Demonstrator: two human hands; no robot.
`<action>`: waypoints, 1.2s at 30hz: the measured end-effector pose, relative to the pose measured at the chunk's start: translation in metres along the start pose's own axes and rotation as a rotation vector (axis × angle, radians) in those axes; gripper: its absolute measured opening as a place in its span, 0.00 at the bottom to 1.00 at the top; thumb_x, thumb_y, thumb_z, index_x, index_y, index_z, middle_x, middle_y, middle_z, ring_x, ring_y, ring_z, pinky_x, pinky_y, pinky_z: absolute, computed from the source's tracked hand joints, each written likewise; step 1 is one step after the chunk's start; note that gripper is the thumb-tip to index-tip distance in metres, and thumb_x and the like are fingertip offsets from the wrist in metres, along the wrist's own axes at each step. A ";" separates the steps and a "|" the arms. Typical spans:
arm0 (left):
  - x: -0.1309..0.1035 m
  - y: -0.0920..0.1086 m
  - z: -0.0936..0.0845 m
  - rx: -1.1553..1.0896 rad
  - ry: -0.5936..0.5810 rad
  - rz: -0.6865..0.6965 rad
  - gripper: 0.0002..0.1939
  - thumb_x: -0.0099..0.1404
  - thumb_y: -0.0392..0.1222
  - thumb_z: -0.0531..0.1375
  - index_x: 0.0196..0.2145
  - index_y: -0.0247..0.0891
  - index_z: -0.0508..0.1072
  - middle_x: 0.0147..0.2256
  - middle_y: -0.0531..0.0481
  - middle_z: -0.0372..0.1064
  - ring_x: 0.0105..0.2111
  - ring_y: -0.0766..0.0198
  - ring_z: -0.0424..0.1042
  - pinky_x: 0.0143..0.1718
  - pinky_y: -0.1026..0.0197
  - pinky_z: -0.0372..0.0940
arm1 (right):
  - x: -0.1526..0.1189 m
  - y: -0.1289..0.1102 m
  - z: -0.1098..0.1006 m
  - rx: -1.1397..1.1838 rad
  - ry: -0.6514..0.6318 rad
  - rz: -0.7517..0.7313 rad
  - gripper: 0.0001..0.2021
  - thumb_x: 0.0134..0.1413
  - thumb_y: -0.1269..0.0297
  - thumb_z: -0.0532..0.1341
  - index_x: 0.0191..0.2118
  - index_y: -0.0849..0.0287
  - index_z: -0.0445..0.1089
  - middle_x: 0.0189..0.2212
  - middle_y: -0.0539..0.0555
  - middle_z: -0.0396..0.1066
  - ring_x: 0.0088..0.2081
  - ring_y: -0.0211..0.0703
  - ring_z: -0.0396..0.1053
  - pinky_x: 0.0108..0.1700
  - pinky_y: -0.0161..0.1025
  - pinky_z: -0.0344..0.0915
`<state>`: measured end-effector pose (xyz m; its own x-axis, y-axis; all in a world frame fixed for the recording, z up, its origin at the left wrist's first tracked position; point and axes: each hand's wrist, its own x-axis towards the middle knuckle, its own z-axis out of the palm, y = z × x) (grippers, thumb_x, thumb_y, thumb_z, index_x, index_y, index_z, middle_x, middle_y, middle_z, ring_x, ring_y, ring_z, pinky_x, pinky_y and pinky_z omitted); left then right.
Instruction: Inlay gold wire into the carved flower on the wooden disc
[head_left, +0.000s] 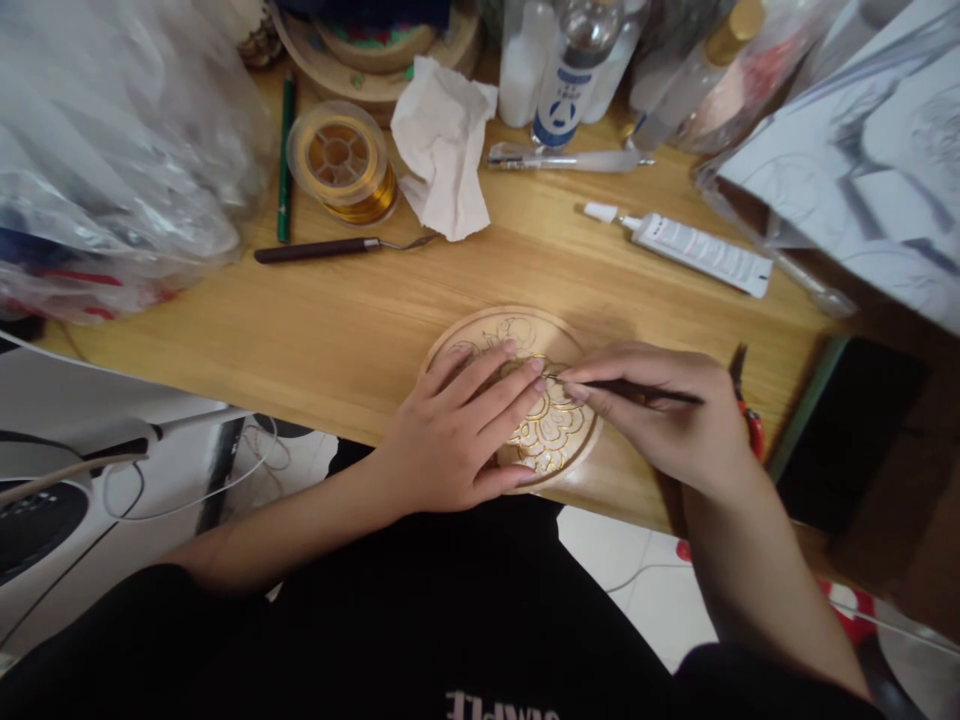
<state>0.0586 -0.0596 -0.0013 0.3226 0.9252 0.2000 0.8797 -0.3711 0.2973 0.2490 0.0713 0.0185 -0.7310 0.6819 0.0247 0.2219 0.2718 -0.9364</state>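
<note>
A round wooden board (589, 450) lies at the table's front edge, with a pencilled flower drawing on its upper part and gold wire outlining petals on its lower right. My left hand (469, 425) rests flat across the board, fingers spread, covering its middle and left side. Pinched in my right hand (652, 410) is a pair of dark, slim tweezers (637, 390). Their tip meets the gold wirework close to my left fingertips. Whether the tip grips a piece of wire is too small to make out.
Behind the board lie a spool of gold wire (364, 205), a dark-handled spatula tool (319, 249), a crumpled tissue (446, 150) and a glue tube (701, 250). Red-handled pliers (752, 425) and a dark phone (844, 430) sit right. Bottles (574, 75) stand at the back.
</note>
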 end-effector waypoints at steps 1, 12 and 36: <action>0.000 0.000 0.000 0.000 0.003 0.000 0.32 0.72 0.59 0.49 0.59 0.30 0.68 0.61 0.40 0.67 0.64 0.47 0.61 0.64 0.46 0.52 | 0.000 0.000 0.000 0.001 -0.007 -0.008 0.06 0.53 0.71 0.69 0.37 0.54 0.80 0.34 0.50 0.81 0.34 0.39 0.78 0.33 0.34 0.74; 0.000 0.000 0.000 -0.004 0.005 0.000 0.31 0.72 0.58 0.50 0.59 0.30 0.69 0.61 0.40 0.67 0.63 0.47 0.61 0.64 0.46 0.52 | 0.000 -0.001 -0.001 -0.009 0.012 0.013 0.05 0.52 0.70 0.70 0.36 0.54 0.80 0.33 0.51 0.81 0.32 0.38 0.78 0.30 0.33 0.74; -0.002 -0.005 -0.001 -0.124 0.082 0.032 0.26 0.72 0.53 0.54 0.57 0.29 0.69 0.60 0.37 0.67 0.62 0.46 0.63 0.62 0.45 0.58 | -0.002 -0.004 -0.011 0.261 -0.155 -0.070 0.12 0.49 0.76 0.70 0.39 0.53 0.80 0.33 0.50 0.81 0.35 0.37 0.78 0.37 0.32 0.76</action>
<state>0.0536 -0.0598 -0.0023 0.3163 0.9048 0.2851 0.8178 -0.4124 0.4014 0.2565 0.0767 0.0258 -0.8326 0.5509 0.0571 0.0092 0.1169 -0.9931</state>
